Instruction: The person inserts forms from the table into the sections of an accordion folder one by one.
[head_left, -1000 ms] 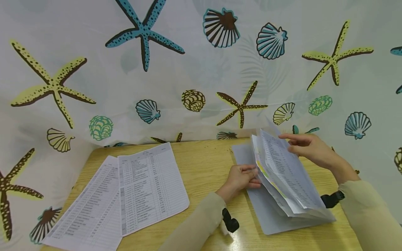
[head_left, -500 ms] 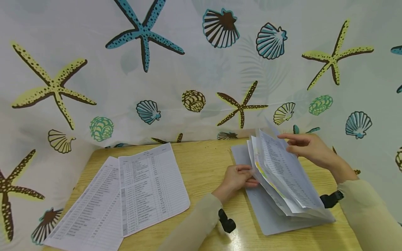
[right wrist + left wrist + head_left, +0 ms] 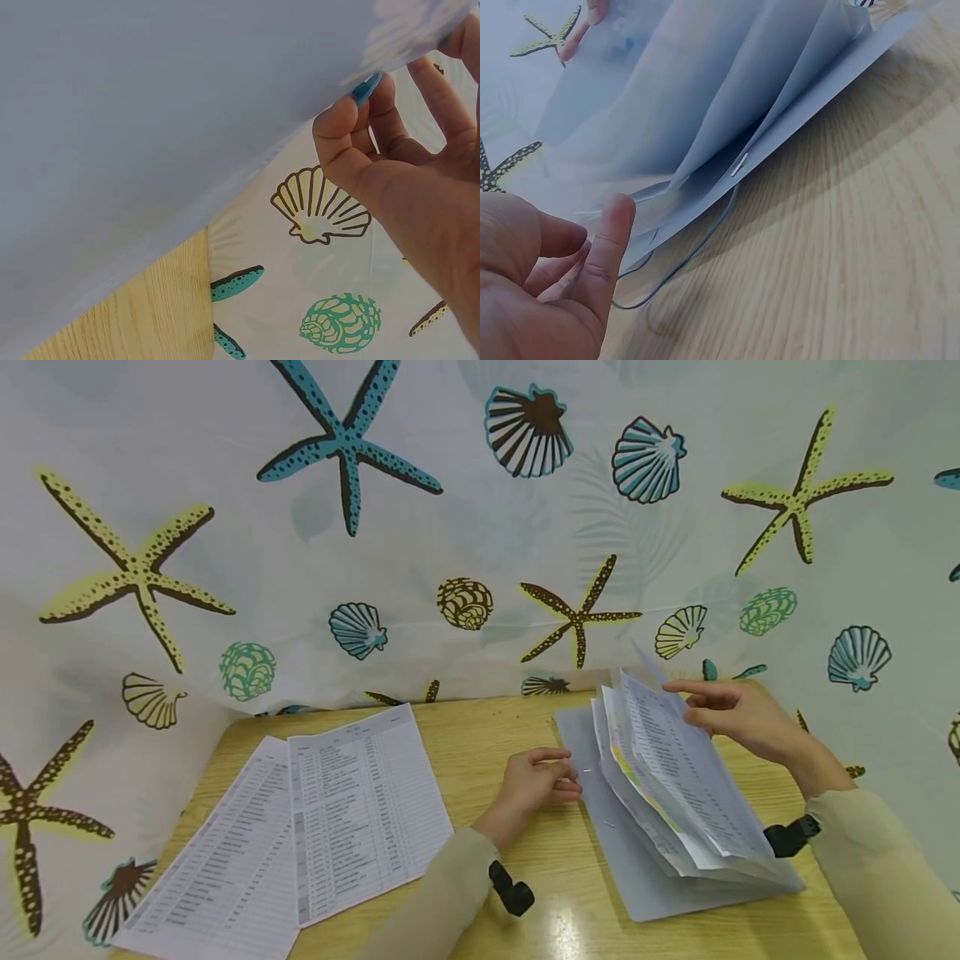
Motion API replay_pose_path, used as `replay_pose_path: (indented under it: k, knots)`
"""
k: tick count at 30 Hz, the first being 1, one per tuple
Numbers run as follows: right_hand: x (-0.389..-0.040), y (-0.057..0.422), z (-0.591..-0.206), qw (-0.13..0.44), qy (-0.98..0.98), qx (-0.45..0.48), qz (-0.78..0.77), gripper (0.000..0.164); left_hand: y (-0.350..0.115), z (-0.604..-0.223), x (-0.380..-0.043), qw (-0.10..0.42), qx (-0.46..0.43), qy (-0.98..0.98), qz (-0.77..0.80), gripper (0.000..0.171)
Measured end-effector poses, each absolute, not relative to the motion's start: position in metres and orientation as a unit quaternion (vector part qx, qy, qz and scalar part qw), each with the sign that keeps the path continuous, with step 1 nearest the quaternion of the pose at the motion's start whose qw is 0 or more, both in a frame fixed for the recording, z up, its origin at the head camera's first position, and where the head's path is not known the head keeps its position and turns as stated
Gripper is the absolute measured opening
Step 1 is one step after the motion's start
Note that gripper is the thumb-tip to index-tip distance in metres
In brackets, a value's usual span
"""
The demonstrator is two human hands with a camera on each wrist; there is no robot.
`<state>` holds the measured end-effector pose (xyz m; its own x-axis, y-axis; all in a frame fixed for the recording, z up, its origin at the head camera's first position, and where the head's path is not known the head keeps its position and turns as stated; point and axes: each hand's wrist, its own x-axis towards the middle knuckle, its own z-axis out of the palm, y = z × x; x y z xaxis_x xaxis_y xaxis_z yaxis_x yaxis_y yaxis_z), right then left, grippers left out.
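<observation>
A grey-blue folder (image 3: 645, 897) lies at the right of the table with its upper cover raised. Several printed sheets (image 3: 667, 760) fan out inside, some behind clear plastic and one edged in yellow. My right hand (image 3: 738, 718) pinches the upper edge between thumb and index finger and holds it up. Beside the folder's left edge, my left hand (image 3: 532, 785) has loosely bent fingers and holds nothing. The left wrist view shows a thin dark cord (image 3: 697, 251) looping out from that edge by a small metal clip (image 3: 739, 164).
Two printed list sheets, one upright (image 3: 363, 810) and one slanted (image 3: 213, 860), overlap at the left of the wooden table (image 3: 495, 714). Behind the table hangs a white cloth (image 3: 420, 560) with starfish and shells. Each wrist wears a small black camera.
My left hand has let go of the sheets' left edges and drawn back to the left. A few sheets have dropped slightly leftward. My right hand keeps its hold.
</observation>
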<state>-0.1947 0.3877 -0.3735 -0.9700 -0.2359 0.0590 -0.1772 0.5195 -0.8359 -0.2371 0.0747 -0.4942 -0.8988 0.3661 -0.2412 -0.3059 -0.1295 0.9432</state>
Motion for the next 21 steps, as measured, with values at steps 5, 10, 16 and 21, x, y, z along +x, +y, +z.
replay_pose_path:
  k: [5, 10, 16, 21]
  knots:
    - [-0.196, 0.386, -0.373, 0.035, 0.877, -0.111, -0.467, 0.048, 0.055, -0.493, -0.239, 0.216, 0.024, 0.633, 0.743, 0.034]
    - [-0.197, 0.384, -0.372, 0.038, 0.879, -0.103, -0.464, 0.048, 0.035, -0.488, -0.240, 0.210, 0.010, 0.644, 0.735, 0.038]
    - [-0.196, 0.384, -0.372, 0.035, 0.876, -0.105, -0.469, 0.048, 0.010, -0.486, -0.246, 0.206, -0.009, 0.644, 0.737, 0.040]
    - [-0.195, 0.384, -0.371, 0.034, 0.881, -0.101, -0.462, 0.048, -0.017, -0.483, -0.251, 0.218, -0.022, 0.644, 0.733, 0.043]
